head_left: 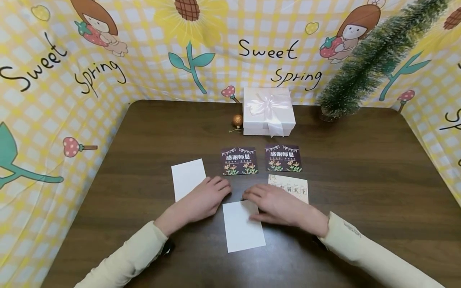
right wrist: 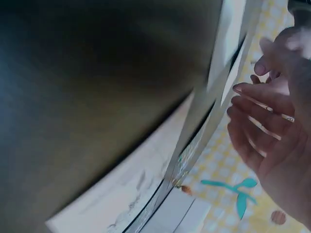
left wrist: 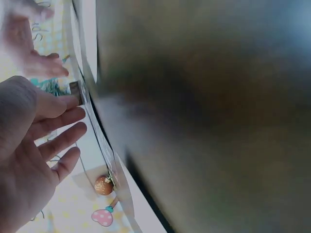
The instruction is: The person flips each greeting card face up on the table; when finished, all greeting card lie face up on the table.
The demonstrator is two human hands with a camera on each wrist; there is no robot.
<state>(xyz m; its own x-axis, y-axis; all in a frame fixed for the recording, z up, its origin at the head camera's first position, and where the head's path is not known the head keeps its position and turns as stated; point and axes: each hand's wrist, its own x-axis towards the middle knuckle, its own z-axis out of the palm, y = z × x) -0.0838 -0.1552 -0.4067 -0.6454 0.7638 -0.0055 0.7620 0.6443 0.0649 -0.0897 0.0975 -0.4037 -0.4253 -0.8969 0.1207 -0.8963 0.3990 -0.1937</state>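
A blank white card (head_left: 243,230) lies on the table between my hands, its top right corner beneath or behind the fingers of my right hand (head_left: 279,205). Those fingers are relaxed and hold nothing; whether they touch the card I cannot tell. A cream card (head_left: 299,191) printed with dark characters is partly hidden behind that hand. My left hand (head_left: 203,200) hovers or rests beside another white card (head_left: 188,176), covering its lower right part. In the left wrist view the left fingers (left wrist: 68,138) are loosely spread around nothing. Two dark purple cards (head_left: 239,161) (head_left: 283,158) lie side by side beyond the hands.
At the back of the brown table (head_left: 119,200) stands a white gift box (head_left: 268,114) with a ribbon bow. A small orange-gold ball ornament (head_left: 237,120) sits to its left. A small artificial pine tree (head_left: 371,64) leans at the back right, before a yellow checked cloth (head_left: 144,80).
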